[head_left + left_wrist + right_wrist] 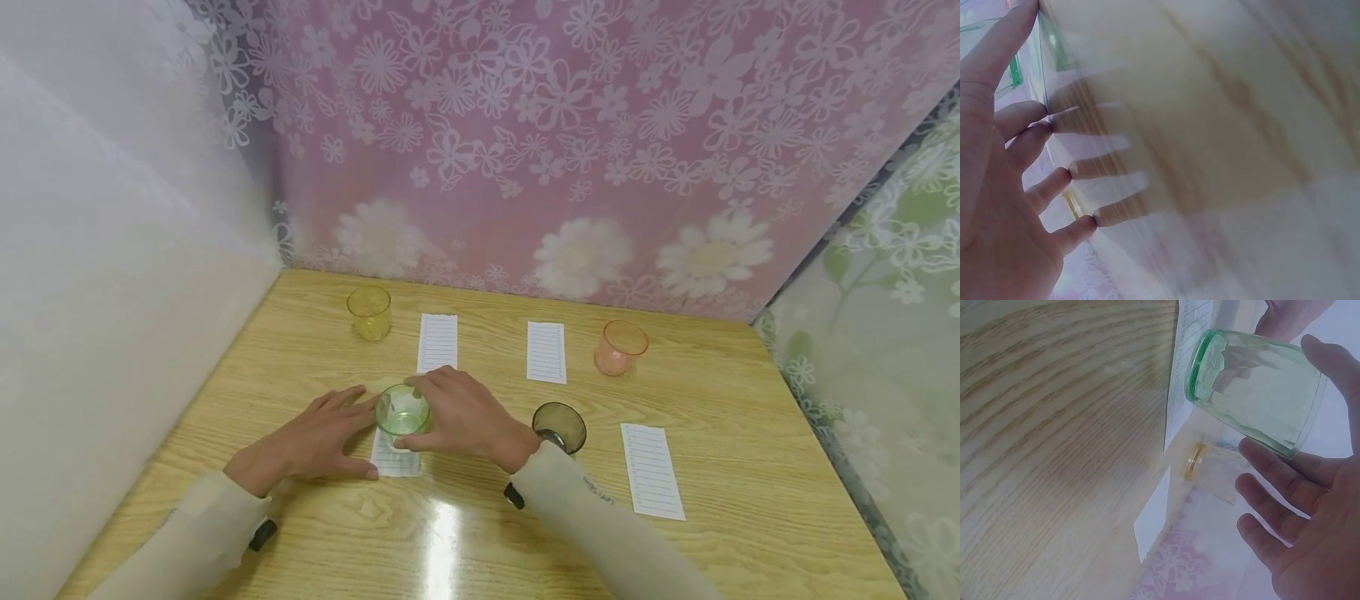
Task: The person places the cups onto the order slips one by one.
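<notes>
1. A person's two bare hands work over a wood-grain surface [480, 542], seen from above.
2. The right hand [468, 421] has its grip on a clear green cup [402, 421], thumb on the near side of the rim and fingers on the far side.
3. The green cup is left of centre, rim uppermost, above or on a near paper strip [395, 464]; whether its base touches the paper cannot be told.
4. The left hand [322, 437] grips nothing. Its fingers are spread and fairly straight, fingertips on the surface; the thumb tip is at the near strip's lower left corner, and the forefinger is just beside the green cup.
5. A smoky grey cup [562, 423] stands right of the right hand, partly hidden by the wrist and sleeve.
6. Farther back, a yellow cup [370, 318] stands at the left and an orange-pink cup [620, 348] at the right.
7. Between those two lie a back left strip [437, 342] and a back right strip [547, 352]. Another, the front right strip [652, 471], lies right of the grey cup. All four strips are white with lines across them.
8. Behind rises a pink flowered backdrop [480, 158].
</notes>
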Demonstrator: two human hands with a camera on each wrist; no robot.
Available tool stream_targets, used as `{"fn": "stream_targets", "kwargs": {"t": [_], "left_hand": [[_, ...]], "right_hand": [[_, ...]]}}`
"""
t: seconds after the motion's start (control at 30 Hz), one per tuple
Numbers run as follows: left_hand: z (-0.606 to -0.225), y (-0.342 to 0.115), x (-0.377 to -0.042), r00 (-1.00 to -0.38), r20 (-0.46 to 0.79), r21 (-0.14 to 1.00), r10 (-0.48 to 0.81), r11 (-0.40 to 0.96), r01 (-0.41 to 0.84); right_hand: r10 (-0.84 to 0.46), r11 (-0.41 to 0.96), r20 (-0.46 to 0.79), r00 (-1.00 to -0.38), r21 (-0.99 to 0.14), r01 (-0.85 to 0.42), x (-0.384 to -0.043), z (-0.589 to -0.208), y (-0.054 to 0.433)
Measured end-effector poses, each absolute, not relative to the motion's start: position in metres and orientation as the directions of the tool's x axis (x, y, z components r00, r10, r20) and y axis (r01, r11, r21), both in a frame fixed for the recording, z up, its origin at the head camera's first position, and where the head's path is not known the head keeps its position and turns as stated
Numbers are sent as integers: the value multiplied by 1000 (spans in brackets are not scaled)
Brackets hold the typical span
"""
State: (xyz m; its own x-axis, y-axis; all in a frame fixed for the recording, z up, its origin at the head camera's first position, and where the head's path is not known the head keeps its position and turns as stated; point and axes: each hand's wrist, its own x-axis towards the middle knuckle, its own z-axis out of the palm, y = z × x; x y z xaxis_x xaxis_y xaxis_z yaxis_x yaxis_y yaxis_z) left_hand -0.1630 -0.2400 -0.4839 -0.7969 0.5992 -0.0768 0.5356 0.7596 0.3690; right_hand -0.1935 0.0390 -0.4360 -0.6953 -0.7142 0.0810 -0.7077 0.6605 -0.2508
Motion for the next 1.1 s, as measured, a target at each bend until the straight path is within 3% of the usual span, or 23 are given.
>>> {"fn": "stream_targets", "kwargs": {"t": [1.1], "left_hand": [[-486, -240, -165, -790, -87, 364, 607, 757, 542]], "right_hand": [[-711, 678, 47, -702, -219, -702, -195, -443, 27]]}}
